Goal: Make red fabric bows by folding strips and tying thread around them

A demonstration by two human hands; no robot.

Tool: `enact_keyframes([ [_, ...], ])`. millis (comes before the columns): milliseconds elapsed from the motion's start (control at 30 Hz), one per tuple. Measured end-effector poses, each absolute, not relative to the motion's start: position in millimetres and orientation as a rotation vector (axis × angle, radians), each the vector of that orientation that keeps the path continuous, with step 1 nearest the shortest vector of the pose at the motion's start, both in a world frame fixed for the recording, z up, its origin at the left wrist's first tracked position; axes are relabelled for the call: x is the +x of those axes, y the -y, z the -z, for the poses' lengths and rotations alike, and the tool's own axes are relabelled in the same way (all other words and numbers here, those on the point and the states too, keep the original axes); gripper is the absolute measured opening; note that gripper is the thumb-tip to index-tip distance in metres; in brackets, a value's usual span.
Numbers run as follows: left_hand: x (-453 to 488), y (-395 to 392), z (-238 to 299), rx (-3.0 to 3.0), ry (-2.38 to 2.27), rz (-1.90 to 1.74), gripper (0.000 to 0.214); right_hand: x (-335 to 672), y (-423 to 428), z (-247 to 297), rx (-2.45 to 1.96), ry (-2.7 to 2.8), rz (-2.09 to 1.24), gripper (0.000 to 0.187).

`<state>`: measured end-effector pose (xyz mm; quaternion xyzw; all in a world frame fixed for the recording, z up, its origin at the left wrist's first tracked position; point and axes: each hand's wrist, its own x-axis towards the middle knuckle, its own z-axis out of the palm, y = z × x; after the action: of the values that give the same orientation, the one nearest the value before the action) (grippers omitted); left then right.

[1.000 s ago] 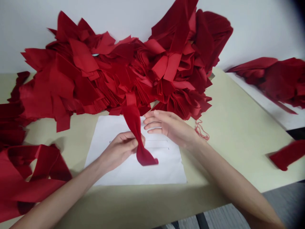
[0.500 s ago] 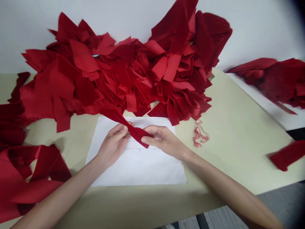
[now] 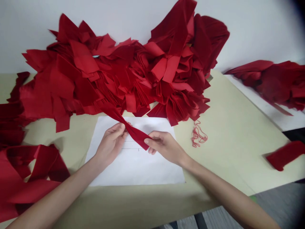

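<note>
A red fabric strip point(image 3: 133, 132) stretches from the big pile down over a white paper sheet point(image 3: 135, 165) marked with thin lines. My left hand point(image 3: 111, 144) pinches the strip near its middle, fingers closed on it. My right hand point(image 3: 164, 146) pinches the strip's lower end, just to the right. Both hands hover over the upper part of the paper. The strip's far end runs up and left towards the heap.
A large heap of red fabric pieces point(image 3: 124, 66) fills the back of the beige table point(image 3: 228, 127). More red strips point(image 3: 26, 171) lie at the left. A tangle of red thread point(image 3: 198, 135) lies right of the paper. Further red pieces point(image 3: 271, 81) lie at the right.
The strip hung from my left hand alone; my right hand came in and took its lower end. The strip now lies stretched flatter between both hands over the paper.
</note>
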<state>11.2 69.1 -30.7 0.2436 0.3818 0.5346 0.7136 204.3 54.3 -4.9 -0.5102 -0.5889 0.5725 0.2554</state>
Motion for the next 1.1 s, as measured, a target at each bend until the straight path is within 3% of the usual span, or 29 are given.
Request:
enact_keyframes([
  [167,13,-67,27,0.514,-0.819,-1.134,0.013,264,-44,-13,-1.508,1.946,-0.809,0.018],
  [333,16,-62,24,0.531,-0.774,-1.061,0.014,333,-36,-16,-1.657,2.162,-0.358,0.019],
  [500,14,-61,29,0.559,-0.735,-1.020,0.014,355,-25,-3,-1.578,2.422,-0.277,0.019],
  [833,14,-60,29,0.583,-0.699,-1.001,0.011,351,-23,-1,-1.804,2.428,-0.204,0.029],
  [1100,12,-58,31,0.735,-0.633,-0.832,0.012,324,-25,-23,-1.824,2.056,-0.605,0.023],
])
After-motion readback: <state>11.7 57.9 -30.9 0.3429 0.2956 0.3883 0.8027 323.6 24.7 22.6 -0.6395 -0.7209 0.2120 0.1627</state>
